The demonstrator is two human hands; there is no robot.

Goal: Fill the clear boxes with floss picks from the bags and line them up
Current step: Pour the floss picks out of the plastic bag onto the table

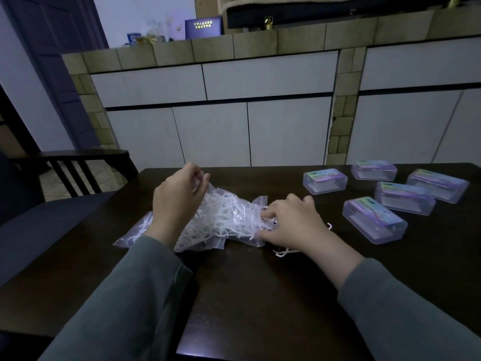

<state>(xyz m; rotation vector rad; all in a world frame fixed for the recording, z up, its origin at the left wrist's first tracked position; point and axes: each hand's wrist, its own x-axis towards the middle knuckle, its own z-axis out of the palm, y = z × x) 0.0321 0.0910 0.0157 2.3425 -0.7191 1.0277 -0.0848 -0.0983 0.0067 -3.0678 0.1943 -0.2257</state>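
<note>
2 hands are working at a clear bag (221, 217) full of white floss picks (218, 222), which is lying on the dark counter (247, 282). The left hand (177, 196) is pinching the bag's upper edge in its grip, lifting it. The right hand (291, 222) is reaching into the bag's open end, fingers curled on picks. 5 clear boxes (374, 220), lids closed, are sitting to the right.

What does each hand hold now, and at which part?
The left hand pinches the clear bag at its raised far edge. The right hand reaches into the bag's open mouth among the floss picks; whether it grips any cannot be told.
</note>
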